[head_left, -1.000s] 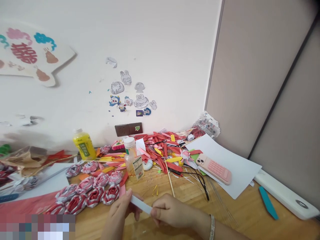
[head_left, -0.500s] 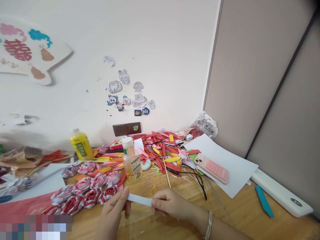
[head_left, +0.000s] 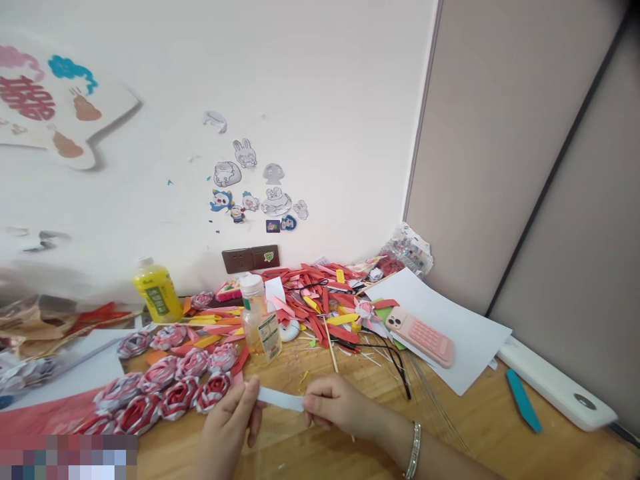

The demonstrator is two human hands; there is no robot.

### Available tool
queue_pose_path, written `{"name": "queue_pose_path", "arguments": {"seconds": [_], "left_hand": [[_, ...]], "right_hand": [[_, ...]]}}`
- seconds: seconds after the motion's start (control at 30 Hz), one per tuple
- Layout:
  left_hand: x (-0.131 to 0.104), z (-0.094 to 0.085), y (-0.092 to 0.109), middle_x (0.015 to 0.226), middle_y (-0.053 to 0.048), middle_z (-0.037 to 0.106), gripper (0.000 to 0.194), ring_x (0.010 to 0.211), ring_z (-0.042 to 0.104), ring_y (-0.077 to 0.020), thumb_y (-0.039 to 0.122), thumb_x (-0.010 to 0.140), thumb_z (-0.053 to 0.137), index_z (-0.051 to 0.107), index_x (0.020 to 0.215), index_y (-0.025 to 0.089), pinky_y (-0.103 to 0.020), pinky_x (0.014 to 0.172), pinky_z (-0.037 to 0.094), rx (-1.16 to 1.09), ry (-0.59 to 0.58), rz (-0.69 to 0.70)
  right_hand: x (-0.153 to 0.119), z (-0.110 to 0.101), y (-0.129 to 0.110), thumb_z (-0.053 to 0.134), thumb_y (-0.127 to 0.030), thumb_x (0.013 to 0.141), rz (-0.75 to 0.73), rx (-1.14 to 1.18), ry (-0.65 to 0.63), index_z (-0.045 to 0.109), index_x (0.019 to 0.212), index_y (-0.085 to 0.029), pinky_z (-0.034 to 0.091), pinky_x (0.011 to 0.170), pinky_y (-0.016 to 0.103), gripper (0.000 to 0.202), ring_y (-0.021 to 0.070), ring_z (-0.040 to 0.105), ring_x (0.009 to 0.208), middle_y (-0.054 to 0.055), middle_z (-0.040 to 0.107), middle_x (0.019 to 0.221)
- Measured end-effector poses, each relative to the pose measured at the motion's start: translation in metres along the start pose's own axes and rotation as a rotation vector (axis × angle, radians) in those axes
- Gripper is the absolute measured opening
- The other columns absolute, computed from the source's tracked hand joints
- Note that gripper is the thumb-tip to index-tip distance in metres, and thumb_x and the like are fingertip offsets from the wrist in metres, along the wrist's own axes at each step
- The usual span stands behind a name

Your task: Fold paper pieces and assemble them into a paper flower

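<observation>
In the head view, the left hand (head_left: 231, 412) and the right hand (head_left: 336, 405) each keep a narrow grip on one end of a white strip (head_left: 281, 399), spanning between them above the tabletop (head_left: 300, 450), near rolled roses (head_left: 180, 398).

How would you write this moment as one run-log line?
left hand: pinches white strip, one end | right hand: pinches its other end | phone: on white sheet

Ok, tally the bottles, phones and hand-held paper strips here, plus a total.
Bottles: 2 (yellow bottle, clear bottle)
Phones: 1 (pink-cased phone)
Hand-held paper strips: 1 (white strip, between left hand and right hand)
Total: 4
</observation>
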State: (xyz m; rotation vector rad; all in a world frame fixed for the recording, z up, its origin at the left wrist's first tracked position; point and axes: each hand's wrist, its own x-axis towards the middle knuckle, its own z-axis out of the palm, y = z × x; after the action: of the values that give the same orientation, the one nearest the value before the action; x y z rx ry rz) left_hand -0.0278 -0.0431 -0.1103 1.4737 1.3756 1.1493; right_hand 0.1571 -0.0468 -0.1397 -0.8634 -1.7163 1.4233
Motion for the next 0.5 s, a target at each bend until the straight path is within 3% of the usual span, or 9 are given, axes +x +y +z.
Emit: {"name": "queue_pose_path", "arguments": {"seconds": [0.17, 0.3, 0.43, 0.5], "left_hand": [[-0.004, 0.007, -0.002, 0.034, 0.004, 0.045, 0.047, 0.036, 0.042, -0.012, 0.061, 0.062, 0.053, 0.045, 0.037, 0.021, -0.023, 0.042, 0.035, -0.086, -0.138, -0.091], [-0.009, 0.007, -0.005, 0.036, 0.005, 0.045, 0.041, 0.04, 0.042, -0.0109, 0.049, 0.07, 0.054, 0.049, 0.043, 0.019, -0.022, 0.048, 0.035, -0.183, -0.112, -0.096], [-0.007, 0.004, -0.005, 0.036, 0.004, 0.044, 0.045, 0.039, 0.039, -0.0118, 0.055, 0.074, 0.043, 0.05, 0.046, 0.02, -0.023, 0.045, 0.032, -0.274, -0.116, -0.128], [-0.005, 0.002, -0.005, 0.034, 0.004, 0.042, 0.049, 0.039, 0.039, -0.0122, 0.057, 0.074, 0.042, 0.048, 0.042, 0.02, -0.024, 0.045, 0.031, -0.202, -0.103, -0.11]], "right_hand": [[0.0, 0.003, 0.002, 0.046, -0.052, 0.08, 0.007, 0.048, 0.017, 0.056, 0.067, -0.011, 0.025, 0.045, 0.018, 0.044, 0.0046, 0.034, 0.044, -0.006, 0.04, 0.048], [-0.001, 0.005, -0.002, 0.045, -0.044, 0.083, 0.02, 0.04, -0.016, 0.056, 0.068, -0.012, 0.026, 0.045, 0.017, 0.038, 0.0046, 0.034, 0.044, -0.006, 0.04, 0.049], [-0.003, 0.006, -0.007, 0.045, -0.029, 0.082, 0.069, -0.035, -0.009, 0.053, 0.061, -0.012, 0.025, 0.044, 0.017, 0.029, 0.0047, 0.035, 0.044, -0.006, 0.04, 0.048], [-0.003, 0.006, -0.009, 0.044, -0.023, 0.08, 0.074, -0.092, 0.004, 0.051, 0.057, -0.013, 0.024, 0.044, 0.017, 0.026, 0.005, 0.034, 0.045, -0.005, 0.039, 0.048]]}}
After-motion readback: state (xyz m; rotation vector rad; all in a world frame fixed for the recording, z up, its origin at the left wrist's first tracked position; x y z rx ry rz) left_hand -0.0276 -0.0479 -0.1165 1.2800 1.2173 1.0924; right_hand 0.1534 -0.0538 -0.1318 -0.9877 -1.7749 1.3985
